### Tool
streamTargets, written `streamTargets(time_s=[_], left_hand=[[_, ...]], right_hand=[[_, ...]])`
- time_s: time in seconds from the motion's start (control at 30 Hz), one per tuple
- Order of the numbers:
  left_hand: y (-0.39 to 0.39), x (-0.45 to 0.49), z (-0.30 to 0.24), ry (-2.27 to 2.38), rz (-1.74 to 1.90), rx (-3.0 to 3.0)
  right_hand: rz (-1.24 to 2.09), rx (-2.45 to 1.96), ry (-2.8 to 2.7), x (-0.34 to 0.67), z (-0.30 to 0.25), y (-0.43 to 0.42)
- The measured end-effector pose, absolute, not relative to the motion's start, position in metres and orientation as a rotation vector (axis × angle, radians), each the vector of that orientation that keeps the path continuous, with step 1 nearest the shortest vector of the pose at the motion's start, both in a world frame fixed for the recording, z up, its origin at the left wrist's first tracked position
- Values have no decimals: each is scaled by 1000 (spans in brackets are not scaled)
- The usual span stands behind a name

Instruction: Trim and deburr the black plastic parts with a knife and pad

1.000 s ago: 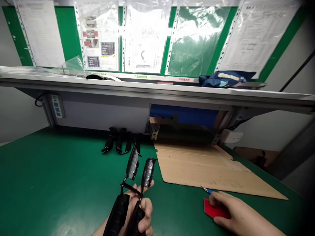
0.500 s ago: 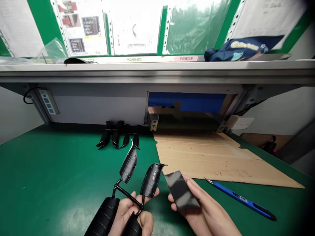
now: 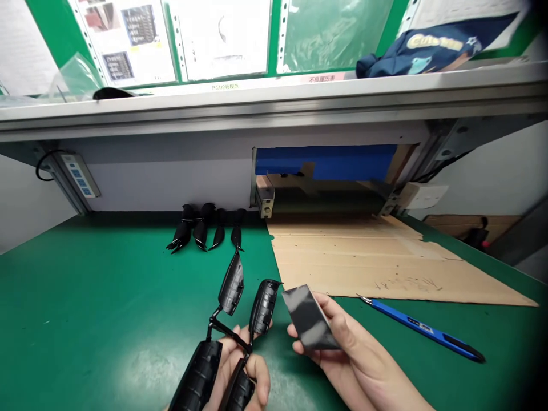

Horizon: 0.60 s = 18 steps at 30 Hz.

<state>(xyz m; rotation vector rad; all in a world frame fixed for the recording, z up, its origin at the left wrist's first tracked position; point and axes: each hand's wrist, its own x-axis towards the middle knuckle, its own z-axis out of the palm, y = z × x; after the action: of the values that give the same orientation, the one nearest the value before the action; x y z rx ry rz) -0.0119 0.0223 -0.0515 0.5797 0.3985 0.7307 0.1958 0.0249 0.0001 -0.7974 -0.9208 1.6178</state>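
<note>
My left hand [image 3: 258, 374] is closed around a black moulded plastic frame [image 3: 226, 330], whose thin runner joins several curved, ribbed pieces. Two of its pieces point away from me and the others hang down toward the lower edge of the view. To the right, my right hand [image 3: 342, 337] grips a flat dark rectangular piece [image 3: 309, 319] with a glossy, streaked face, thumb along its right edge. A small gap separates this piece from the black frame. Part of my left fingers is hidden behind the frame.
A blue pen-like tool [image 3: 422, 328] with a pointed metal tip lies right of my right hand. Flattened cardboard [image 3: 342, 262] covers the back right of the green table [image 3: 85, 319]. More black moulded parts [image 3: 201, 228] stand by the back panel, below a metal-edged shelf [image 3: 192, 111].
The view has tilted and shifted slightly. The black frame has turned a little in my left hand, its upper pieces standing more upright. My right hand still holds the dark rectangular piece.
</note>
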Motion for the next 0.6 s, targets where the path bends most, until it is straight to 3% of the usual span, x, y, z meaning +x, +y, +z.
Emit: streamTargets(time_s=[0.13,0.27,0.4,0.6], left_hand=[[21,-11,-49,431,634,639],[21,-10,-46,359,696,619],[24,-9,-46,238,738,619],[19,-9,-43,320,791,646]], right_hand=[[1523,-825,-1299,199,-4,27],[920,-904,-1946,206,-14,33],[388,-842,-2213,209,-16,35],[179,-736,-2310,208,-13,37]])
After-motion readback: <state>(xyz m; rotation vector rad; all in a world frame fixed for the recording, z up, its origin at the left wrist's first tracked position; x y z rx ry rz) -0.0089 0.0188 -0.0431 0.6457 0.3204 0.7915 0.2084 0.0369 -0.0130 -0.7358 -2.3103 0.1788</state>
